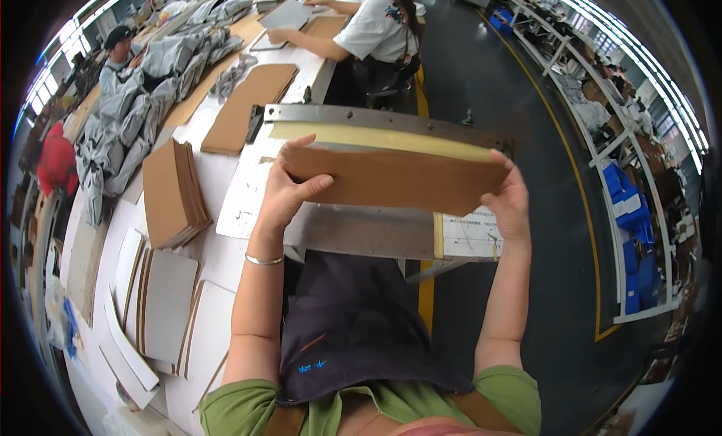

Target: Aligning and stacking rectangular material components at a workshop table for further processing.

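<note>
We see the flat, oblong brown sheet [398, 182] on the near side of the long grey metal bar [361, 118], long axis left to right, roughly parallel to the bar; contact with it, can't tell. Sheet lies between both hands, neither clearly nearer: left hand [288, 184] pinches its left end, thumb on the near face; right hand [509, 199] has fingers closed around the right end. Pale yellow strip [376, 138] runs along the bar's near edge, grey metal plate [353, 229] nearer than the bar. Left of the bar we note a white table [218, 173] with stacked brown sheets [169, 191]; beyond the bar, a co-worker in a white shirt [376, 30]; right of the bar, dark floor [556, 285] and a white metal rack [602, 135].
</note>
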Motion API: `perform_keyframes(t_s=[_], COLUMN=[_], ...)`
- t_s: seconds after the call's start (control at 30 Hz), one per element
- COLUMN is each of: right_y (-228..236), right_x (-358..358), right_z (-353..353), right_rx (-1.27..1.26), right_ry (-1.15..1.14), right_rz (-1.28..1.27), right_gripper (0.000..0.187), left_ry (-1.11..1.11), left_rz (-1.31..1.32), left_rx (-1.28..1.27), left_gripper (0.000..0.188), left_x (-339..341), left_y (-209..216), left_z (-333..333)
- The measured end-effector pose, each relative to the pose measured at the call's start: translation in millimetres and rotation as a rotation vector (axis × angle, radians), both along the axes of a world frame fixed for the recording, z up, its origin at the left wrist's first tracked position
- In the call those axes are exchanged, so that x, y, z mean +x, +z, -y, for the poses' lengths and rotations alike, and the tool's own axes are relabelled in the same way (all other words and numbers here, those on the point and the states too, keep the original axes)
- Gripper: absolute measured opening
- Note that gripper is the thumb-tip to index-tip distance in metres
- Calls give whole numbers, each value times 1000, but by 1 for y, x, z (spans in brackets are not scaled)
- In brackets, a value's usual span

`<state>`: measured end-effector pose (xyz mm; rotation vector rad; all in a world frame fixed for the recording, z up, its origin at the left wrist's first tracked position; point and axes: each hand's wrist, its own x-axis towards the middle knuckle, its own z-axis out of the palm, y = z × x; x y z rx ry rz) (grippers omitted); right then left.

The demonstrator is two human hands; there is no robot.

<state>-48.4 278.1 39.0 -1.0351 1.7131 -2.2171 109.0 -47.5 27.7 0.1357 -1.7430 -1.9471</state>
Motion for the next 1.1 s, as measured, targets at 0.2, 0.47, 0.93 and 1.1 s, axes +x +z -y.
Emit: perform_keyframes(t_s=[0.2,0.47,0.93,1.1], right_y=[-45,-37,-8,-18], right_x=[13,-5,-1,-20], right_z=[28,51,108,137], right_rx=[71,6,-164,75], right_ry=[-157,-318,-3,64], right_rz=[4,18,-37,-29], right_gripper=[62,48,56,43], left_ry=[106,321,320,839], left_rz=[13,-41,-228,-531], left_rx=[-119,-92,-150,327], left_gripper=[84,47,24,36], left_x=[5,-13,84,126], left_y=[-28,-19,-15,27], left_z=[-12,-2,28,88])
